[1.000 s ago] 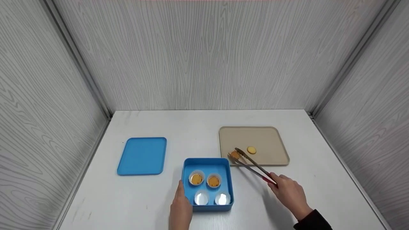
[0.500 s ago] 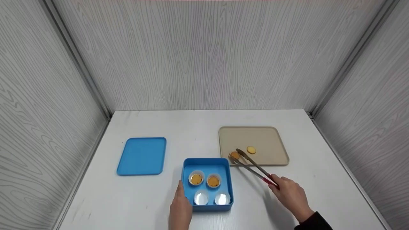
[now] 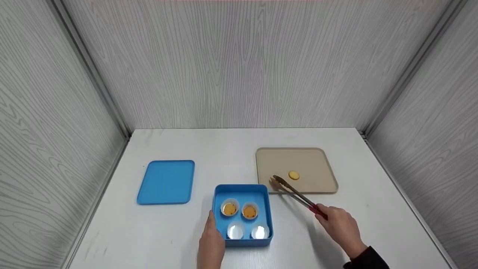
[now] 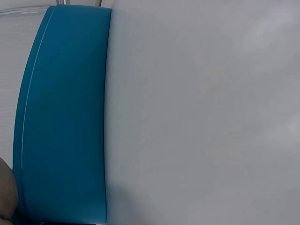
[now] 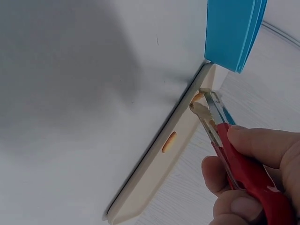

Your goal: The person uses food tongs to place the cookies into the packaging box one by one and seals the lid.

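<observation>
My right hand (image 3: 339,224) grips the red handle of metal tongs (image 5: 243,168). Their tips are drawn close together low over the near left corner of the beige tray (image 3: 310,160). A cookie (image 5: 197,97) shows at the tips in the right wrist view; the tong arms mostly hide it from the head. One yellowish cookie (image 3: 294,175) lies on the tray. My left hand (image 3: 211,244) rests against the left wall of a blue square box (image 3: 244,189), fingers extended. Inside stand two paper cups (image 3: 229,207) with cookies and two bare white cups (image 3: 235,231) nearer me.
A flat blue lid (image 3: 166,182) lies to the left on the white table (image 3: 220,149). Grey wood-grain panels (image 3: 239,67) rise at the back and on both sides. The box's far right corner nearly meets the tray's near left corner.
The tongs have narrowed round the brown cookie, which now barely shows between their arms. The left hand, box and lid have stayed where they were.
</observation>
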`<state>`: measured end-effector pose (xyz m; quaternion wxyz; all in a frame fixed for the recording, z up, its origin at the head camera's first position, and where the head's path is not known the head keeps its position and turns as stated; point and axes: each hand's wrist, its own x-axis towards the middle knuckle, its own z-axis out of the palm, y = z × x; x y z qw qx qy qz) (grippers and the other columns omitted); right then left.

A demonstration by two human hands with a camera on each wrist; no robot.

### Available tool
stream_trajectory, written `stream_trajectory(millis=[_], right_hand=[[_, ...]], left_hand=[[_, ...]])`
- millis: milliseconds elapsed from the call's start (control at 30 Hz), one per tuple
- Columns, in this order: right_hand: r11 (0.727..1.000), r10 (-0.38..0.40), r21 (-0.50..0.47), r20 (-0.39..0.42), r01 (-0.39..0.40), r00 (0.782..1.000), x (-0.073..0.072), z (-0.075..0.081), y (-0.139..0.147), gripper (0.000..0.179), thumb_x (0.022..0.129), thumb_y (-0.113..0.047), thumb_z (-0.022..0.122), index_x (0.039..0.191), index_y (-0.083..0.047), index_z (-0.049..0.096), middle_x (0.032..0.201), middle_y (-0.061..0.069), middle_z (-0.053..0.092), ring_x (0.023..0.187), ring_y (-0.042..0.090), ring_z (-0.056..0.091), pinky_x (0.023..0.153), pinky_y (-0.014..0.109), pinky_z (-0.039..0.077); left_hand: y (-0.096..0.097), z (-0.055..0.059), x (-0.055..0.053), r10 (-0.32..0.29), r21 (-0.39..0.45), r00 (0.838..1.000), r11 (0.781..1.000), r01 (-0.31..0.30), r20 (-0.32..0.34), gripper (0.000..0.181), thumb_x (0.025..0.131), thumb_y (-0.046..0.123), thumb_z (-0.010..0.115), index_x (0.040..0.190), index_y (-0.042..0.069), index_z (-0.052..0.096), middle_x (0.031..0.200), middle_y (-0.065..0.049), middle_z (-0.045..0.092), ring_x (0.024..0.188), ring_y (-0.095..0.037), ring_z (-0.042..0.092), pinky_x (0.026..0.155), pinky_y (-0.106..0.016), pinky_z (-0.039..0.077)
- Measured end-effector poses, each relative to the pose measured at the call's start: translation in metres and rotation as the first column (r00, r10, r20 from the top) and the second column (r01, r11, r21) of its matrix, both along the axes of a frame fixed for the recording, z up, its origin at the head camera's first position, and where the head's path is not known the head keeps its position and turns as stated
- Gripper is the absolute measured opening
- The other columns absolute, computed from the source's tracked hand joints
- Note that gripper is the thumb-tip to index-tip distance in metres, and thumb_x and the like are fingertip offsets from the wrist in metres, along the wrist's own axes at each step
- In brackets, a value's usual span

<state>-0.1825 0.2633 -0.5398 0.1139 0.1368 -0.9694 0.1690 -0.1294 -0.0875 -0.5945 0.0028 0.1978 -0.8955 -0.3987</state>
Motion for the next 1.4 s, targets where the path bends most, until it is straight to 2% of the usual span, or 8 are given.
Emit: stream_trajectory(millis=[267,500,700,900,1167,1400], right_hand=[[1.000,-0.018,0.015,-0.014,0.018,1.000,0.002,-0.001,0.001,0.025,0.082,-0.009,0.084,0.105,-0.013,0.077,0.076,0.001,0.070,0.059,0.018,0.060,0.045,0.035,0.046],[1.000,-0.016,0.014,-0.050,0.016,0.999,0.005,-0.001,0.005,0.025,0.081,-0.010,0.085,0.105,-0.013,0.078,0.087,0.006,0.077,0.067,0.028,0.070,0.047,0.041,0.051],[1.000,-0.003,0.022,-0.065,0.004,0.998,0.007,0.001,0.009,0.024,0.081,-0.010,0.085,0.103,-0.013,0.076,0.082,0.004,0.075,0.062,0.024,0.067,0.046,0.038,0.049],[0.999,0.007,0.035,-0.086,-0.004,0.996,0.010,0.004,0.013,0.025,0.079,-0.009,0.086,0.101,-0.013,0.075,0.081,0.004,0.074,0.062,0.025,0.067,0.045,0.037,0.049],[0.999,-0.029,0.030,-0.054,0.031,0.998,0.013,0.007,0.020,0.023,0.081,-0.011,0.084,0.104,-0.013,0.078,0.085,0.008,0.076,0.065,0.029,0.069,0.044,0.040,0.049],[0.999,-0.018,0.028,-0.081,0.020,0.997,0.014,0.007,0.023,0.024,0.080,-0.010,0.085,0.102,-0.013,0.078,0.082,0.006,0.076,0.060,0.026,0.065,0.042,0.036,0.045]], left_hand=[[0.000,-0.001,0.001,0.009,-0.013,1.000,1.000,-0.009,-0.015,0.056,0.102,-0.007,0.042,0.157,-0.005,0.030,0.156,-0.023,0.044,0.136,-0.038,0.053,0.110,-0.049,0.049],[0.001,0.000,0.001,0.010,-0.016,1.000,1.000,-0.010,-0.006,0.056,0.102,-0.006,0.042,0.157,-0.005,0.030,0.156,-0.023,0.044,0.133,-0.038,0.055,0.108,-0.048,0.051],[0.001,0.002,0.001,0.009,-0.018,1.000,1.000,-0.008,0.001,0.058,0.100,-0.007,0.043,0.157,-0.004,0.031,0.156,-0.023,0.045,0.125,-0.038,0.061,0.105,-0.048,0.053],[0.000,0.001,0.001,0.000,-0.007,1.000,1.000,0.000,-0.018,0.058,0.100,-0.008,0.042,0.157,-0.005,0.030,0.157,-0.023,0.043,0.131,-0.038,0.057,0.108,-0.049,0.050],[0.000,-0.002,0.003,-0.007,-0.024,0.999,1.000,0.006,-0.046,0.059,0.099,-0.010,0.044,0.156,-0.006,0.030,0.156,-0.024,0.044,0.128,-0.039,0.059,0.105,-0.049,0.053],[0.000,-0.001,0.000,-0.002,0.013,1.000,1.000,0.001,0.013,0.058,0.102,-0.009,0.041,0.158,-0.004,0.027,0.159,-0.023,0.039,0.139,-0.039,0.048,0.113,-0.051,0.046]])
